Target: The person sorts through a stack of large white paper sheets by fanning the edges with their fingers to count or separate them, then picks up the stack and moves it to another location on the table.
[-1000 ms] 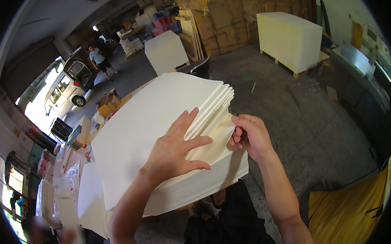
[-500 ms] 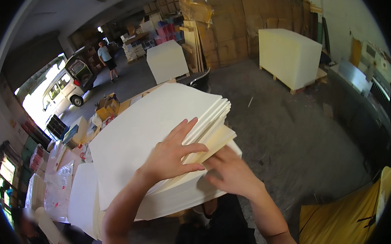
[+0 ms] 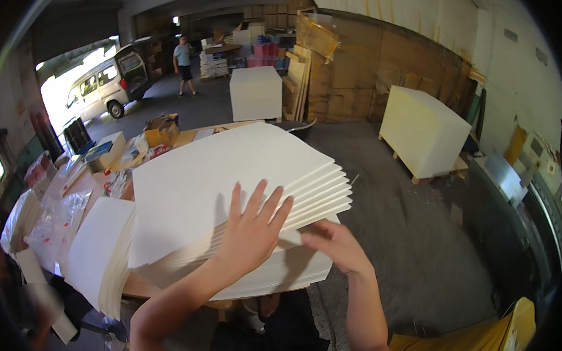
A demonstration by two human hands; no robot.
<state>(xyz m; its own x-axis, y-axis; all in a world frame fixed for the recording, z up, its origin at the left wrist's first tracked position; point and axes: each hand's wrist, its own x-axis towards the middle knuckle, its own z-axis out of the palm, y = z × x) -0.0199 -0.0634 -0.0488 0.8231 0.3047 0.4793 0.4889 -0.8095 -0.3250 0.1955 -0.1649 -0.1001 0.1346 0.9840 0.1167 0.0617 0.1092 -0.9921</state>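
Work table point(image 3: 140, 286), clock positions being read about the large stack of white sheets point(image 3: 211, 173) supported on it. The stack's upper layers are stepped like a fan toward 3 o'clock. A smaller white stack point(image 3: 100, 248) is set between 8 and 9 o'clock, crumpled clear plastic point(image 3: 57, 219) is spread at 9, and an opened yellow-brown carton point(image 3: 162, 132) is placed between 10 and 11.
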